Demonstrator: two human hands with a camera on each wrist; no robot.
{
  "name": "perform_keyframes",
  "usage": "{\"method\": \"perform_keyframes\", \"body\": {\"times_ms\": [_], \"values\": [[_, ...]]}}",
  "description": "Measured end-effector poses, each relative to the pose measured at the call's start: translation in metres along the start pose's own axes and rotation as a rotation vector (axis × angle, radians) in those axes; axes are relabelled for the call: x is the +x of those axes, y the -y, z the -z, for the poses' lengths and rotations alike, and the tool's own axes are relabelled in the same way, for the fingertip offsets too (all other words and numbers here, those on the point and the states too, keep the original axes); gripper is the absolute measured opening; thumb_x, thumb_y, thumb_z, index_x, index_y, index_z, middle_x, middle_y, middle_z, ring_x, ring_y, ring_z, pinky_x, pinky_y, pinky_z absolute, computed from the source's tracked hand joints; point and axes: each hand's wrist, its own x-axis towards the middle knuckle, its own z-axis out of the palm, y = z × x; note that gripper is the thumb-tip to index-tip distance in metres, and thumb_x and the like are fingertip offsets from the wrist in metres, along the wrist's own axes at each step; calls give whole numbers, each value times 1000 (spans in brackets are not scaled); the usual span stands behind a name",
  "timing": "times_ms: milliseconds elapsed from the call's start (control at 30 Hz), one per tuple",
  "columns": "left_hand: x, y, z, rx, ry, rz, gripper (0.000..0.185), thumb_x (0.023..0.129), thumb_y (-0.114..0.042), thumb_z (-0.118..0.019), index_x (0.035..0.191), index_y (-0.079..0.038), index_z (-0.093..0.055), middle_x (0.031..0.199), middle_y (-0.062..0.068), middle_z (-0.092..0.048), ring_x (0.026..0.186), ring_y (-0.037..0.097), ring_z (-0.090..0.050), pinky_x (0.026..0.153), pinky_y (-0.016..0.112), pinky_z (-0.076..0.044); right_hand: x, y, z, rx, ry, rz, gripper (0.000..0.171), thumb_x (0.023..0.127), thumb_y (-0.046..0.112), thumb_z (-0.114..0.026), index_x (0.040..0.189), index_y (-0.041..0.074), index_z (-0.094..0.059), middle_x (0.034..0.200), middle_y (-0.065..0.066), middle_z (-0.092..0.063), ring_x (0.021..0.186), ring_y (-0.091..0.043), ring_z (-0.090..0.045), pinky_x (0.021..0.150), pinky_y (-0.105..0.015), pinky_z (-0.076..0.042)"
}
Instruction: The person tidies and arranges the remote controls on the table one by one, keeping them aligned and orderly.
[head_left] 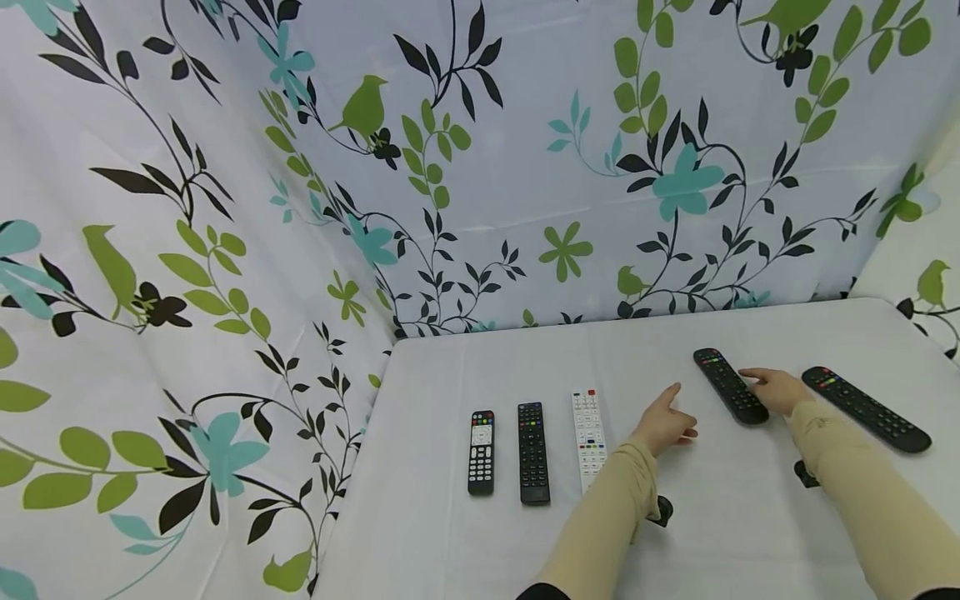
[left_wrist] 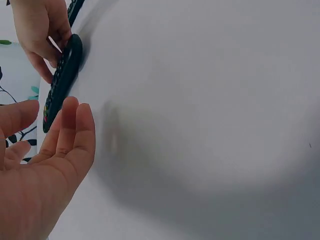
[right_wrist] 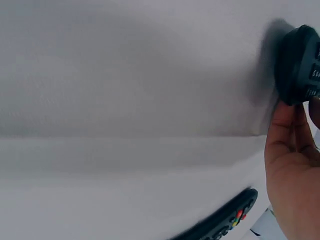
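A black remote control (head_left: 729,385) with colored buttons lies at a slant on the table's right half. My right hand (head_left: 780,392) pinches its right edge; in the right wrist view, the fingers touch the underside of the remote's edge and the thumb is partly cut off by the frame. To the left of that remote, my left hand (head_left: 666,423) holds nothing. Its fingers are loosely bent and apart from the remote, as the left wrist view also shows. Just right of my right hand lies a second, longer black remote control (head_left: 866,408).
A white remote control (head_left: 588,433) lies left of my left forearm, which partly covers it. Further left are a slim black remote (head_left: 534,454) and a small black remote with white buttons (head_left: 481,452). A leaf-and-bird patterned curtain (head_left: 495,208) hangs behind the white table (head_left: 442,367).
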Motion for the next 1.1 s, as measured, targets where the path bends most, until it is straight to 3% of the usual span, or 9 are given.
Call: {"method": "perform_keyframes", "body": {"times_ms": [133, 367, 533, 767, 900, 1100], "values": [[-2, 5, 4, 16, -18, 16, 63, 81, 8, -56, 136, -21, -47, 72, 7, -61, 77, 30, -68, 74, 42, -56, 1, -4, -7, 49, -4, -22, 48, 94, 14, -39, 135, -9, -35, 124, -43, -42, 106, -51, -47, 83, -53, -44], [-7, 6, 4, 48, -13, 2, 62, 81, 8, -55, 137, -19, -46, 64, 1, -54, 59, 15, -56, 73, 42, -56, -2, 4, -18, 168, -21, -37, 47, 97, 21, -35, 137, -6, -35, 129, -43, -35, 110, -51, -43, 86, -53, -41], [-7, 6, 5, 56, -51, 4, 62, 80, 8, -53, 135, -19, -48, 61, 1, -52, 54, 11, -51, 71, 41, -56, -4, 22, -28, 218, -24, -3, 46, 97, 22, -38, 135, -5, -40, 127, -41, -39, 104, -44, -47, 79, -44, -43], [-6, 10, 10, 17, -69, 24, 61, 81, 7, -57, 134, -21, -49, 68, 7, -60, 57, 15, -58, 69, 38, -57, 0, 38, -37, 242, -6, 25, 45, 96, 18, -41, 133, -7, -42, 111, -31, -53, 89, -26, -53, 67, -25, -44], [-3, 13, 11, 8, -79, 14, 59, 81, 5, -59, 135, -19, -49, 67, 6, -60, 54, 13, -53, 66, 38, -57, -1, 40, -40, 311, 37, 25, 48, 96, 16, -44, 136, -9, -36, 114, -35, -51, 91, -26, -59, 72, -31, -53], [2, 22, 13, 23, -99, 3, 57, 81, 4, -60, 133, -17, -50, 63, 4, -58, 51, 11, -51, 60, 32, -56, -3, 40, -45, 369, 91, 51, 51, 96, 13, -45, 139, -9, -30, 113, -36, -50, 92, -23, -62, 78, -35, -55]]}}
